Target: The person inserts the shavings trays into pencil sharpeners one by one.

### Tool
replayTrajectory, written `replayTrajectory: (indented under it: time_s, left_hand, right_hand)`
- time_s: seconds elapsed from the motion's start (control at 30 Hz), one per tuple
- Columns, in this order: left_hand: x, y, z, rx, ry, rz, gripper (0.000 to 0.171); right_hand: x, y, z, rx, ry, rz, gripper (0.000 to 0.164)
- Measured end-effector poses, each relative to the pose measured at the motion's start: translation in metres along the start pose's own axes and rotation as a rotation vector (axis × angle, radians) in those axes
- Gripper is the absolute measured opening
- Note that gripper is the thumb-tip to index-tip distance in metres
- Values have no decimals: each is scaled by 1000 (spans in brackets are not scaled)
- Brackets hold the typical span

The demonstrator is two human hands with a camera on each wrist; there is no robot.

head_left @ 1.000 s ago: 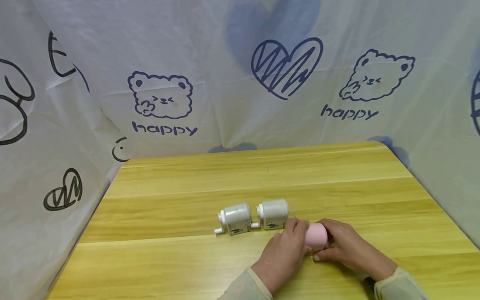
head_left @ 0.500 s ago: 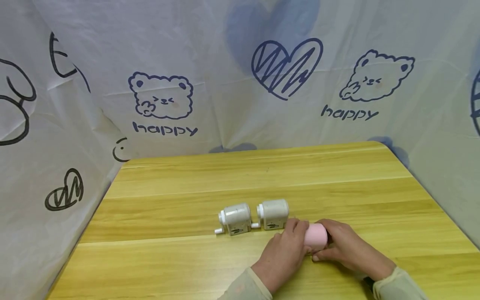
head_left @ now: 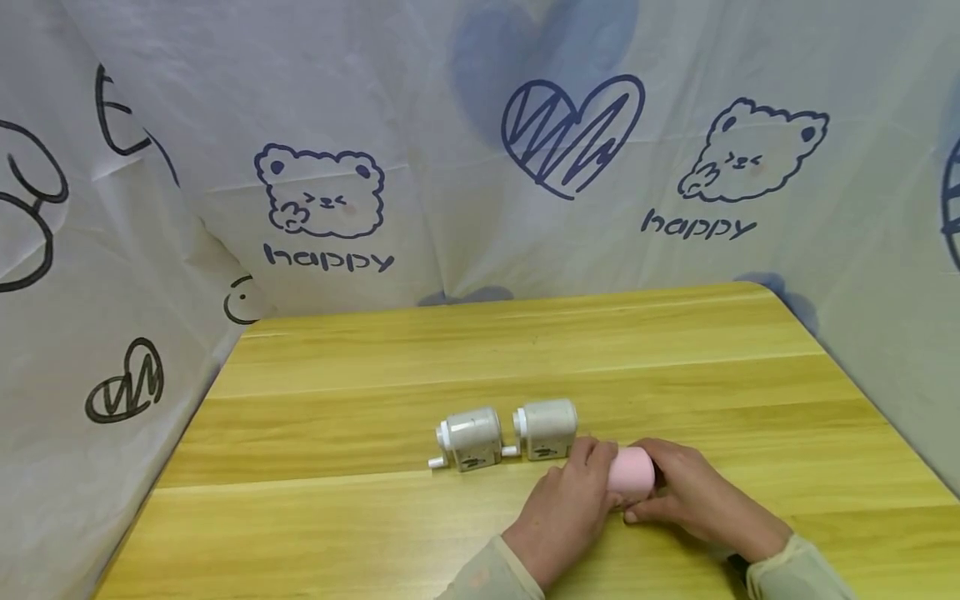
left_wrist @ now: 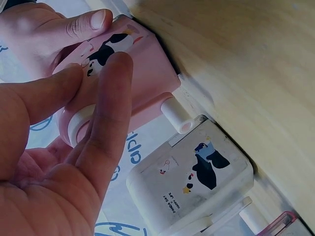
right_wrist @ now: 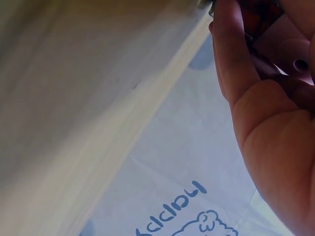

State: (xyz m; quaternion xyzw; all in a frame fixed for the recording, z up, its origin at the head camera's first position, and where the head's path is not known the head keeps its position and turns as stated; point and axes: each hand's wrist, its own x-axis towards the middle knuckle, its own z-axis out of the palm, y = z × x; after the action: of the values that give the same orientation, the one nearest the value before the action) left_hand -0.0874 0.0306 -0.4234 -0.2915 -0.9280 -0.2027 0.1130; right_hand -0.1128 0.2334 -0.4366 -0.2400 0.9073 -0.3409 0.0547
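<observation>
A pink pencil sharpener (head_left: 632, 472) with a panda print sits near the table's right side, between my two hands. My left hand (head_left: 564, 510) holds its front end; in the left wrist view thumb and fingers curl about the white ring (left_wrist: 81, 125), close to the white crank handle (left_wrist: 177, 116). From the other end my right hand (head_left: 693, 497) grips it, thumb (left_wrist: 81, 25) along the printed side. Fingers of the right hand are partly seen in the right wrist view, beside the sharpener's pink end (right_wrist: 283, 46). Much of the body is hidden by the hands.
Two white crank pencil sharpeners stand in a row to the left: a nearer one (head_left: 549, 429) and a farther one (head_left: 474, 437), their handles pointing left. They rest on a wooden table (head_left: 337, 533). A printed white cloth (head_left: 450, 183) hangs around the table's back and sides.
</observation>
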Motion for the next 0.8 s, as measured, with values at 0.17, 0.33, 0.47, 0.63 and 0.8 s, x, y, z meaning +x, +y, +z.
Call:
replayTrajectory:
  time_s: [0.17,0.33,0.47,0.63,0.8]
  left_hand:
    - [1,-1,1,9,15,11,38]
    - [-1,-1,1,-5,-3,2,38]
    - [-1,-1,0,9,-12,-2,40]
    - [1,-2,-1,3,-15,-8,41]
    - [2,-1,-4,-26,-32,-13,39]
  right_hand:
    - [1,0,1,4,6,-5,58]
    - [0,1,1,10,-6,15,58]
    - [0,1,1,14,-8,13,58]
    - [2,1,0,12,-7,2,59]
    - [1,-2,-3,29,-30,19,61]
